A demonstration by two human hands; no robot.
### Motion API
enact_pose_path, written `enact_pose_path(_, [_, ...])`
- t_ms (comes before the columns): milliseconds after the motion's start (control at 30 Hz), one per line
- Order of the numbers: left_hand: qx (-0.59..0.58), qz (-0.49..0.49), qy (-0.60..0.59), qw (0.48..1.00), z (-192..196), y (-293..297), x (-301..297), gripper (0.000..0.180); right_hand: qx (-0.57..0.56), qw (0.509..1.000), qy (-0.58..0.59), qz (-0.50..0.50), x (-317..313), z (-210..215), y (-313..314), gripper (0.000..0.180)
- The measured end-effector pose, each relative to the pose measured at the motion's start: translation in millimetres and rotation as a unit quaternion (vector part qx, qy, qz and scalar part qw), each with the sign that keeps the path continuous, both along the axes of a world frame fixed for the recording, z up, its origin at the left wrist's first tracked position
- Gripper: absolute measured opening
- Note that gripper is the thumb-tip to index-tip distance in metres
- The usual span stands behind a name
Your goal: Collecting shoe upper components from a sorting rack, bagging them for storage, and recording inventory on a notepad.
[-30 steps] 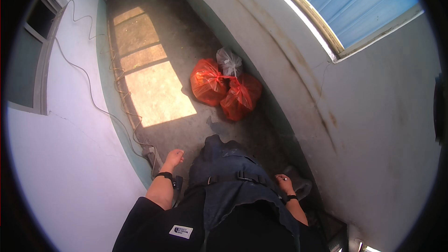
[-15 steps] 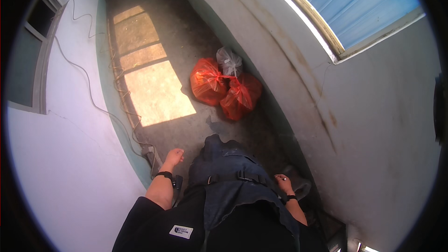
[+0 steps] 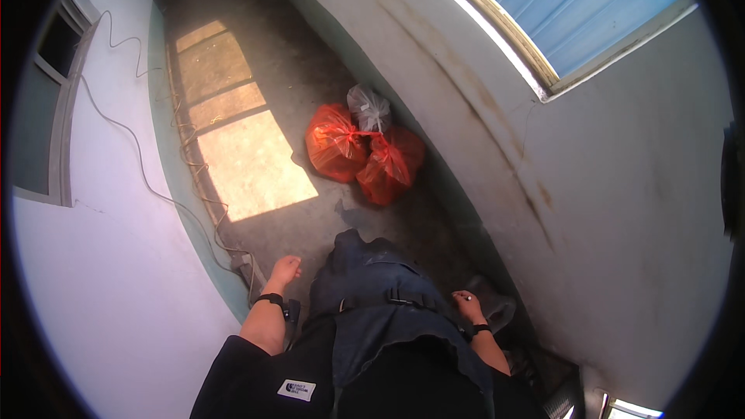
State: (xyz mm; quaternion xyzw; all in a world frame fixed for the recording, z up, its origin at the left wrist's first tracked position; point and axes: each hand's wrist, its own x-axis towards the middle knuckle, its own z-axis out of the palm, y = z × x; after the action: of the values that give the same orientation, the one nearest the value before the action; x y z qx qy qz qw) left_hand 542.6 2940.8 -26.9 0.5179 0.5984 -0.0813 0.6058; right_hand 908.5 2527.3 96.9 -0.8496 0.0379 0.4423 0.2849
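left hand [image 3: 284,270] loosely curled, empty | right hand [image 3: 468,305] grip unclear, maybe touching dark apron [image 3: 380,302]

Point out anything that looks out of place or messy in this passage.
Two tied red bags and a clear bag lie dumped on the floor against the stained right wall. A loose cable trails down the left wall.

No visible change; hands [image 3: 283,270] unmoved.
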Motion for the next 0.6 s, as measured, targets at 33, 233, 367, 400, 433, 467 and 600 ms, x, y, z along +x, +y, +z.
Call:
enact_pose_path(33, [0.006, -0.007, 0.0, 1.0, 0.3, 0.4, 0.7, 0.033, 0.006, 1.0, 0.013, -0.012, 0.7, -2.7, -2.0, 0.026])
enact_pose_path(233, [-0.002, -0.014, -0.002, 1.0, 0.6, 3.4, 2.8, 0.034, 0.004, 0.999, 0.031, -0.032, 0.4, -6.2, -3.4, 0.023])
enact_pose_path(367, [0.003, -0.014, -0.005, 1.0, 0.6, 3.1, 3.7, 0.034, 0.011, 0.999, 0.034, -0.03, -0.3, -6.0, -3.4, 0.023])
enact_pose_path(400, [0.004, -0.016, -0.005, 1.0, 0.7, 3.0, 4.3, 0.033, 0.011, 0.999, 0.034, -0.03, 0.0, -7.0, -4.8, 0.023])
enact_pose_path(433, [0.004, -0.017, -0.004, 1.0, 0.7, 3.1, 4.4, 0.033, 0.013, 0.999, 0.035, -0.027, 0.0, -7.9, -5.2, 0.023])
enact_pose_path(467, [0.004, -0.017, -0.004, 1.0, 0.7, 3.2, 4.5, 0.033, 0.016, 0.999, 0.036, -0.023, 0.1, -8.8, -5.6, 0.023])
enact_pose_path(600, [0.005, -0.017, -0.005, 1.0, -0.4, 3.9, 2.2, 0.033, 0.016, 0.999, 0.036, -0.024, 0.1, -7.1, -3.1, 0.023])
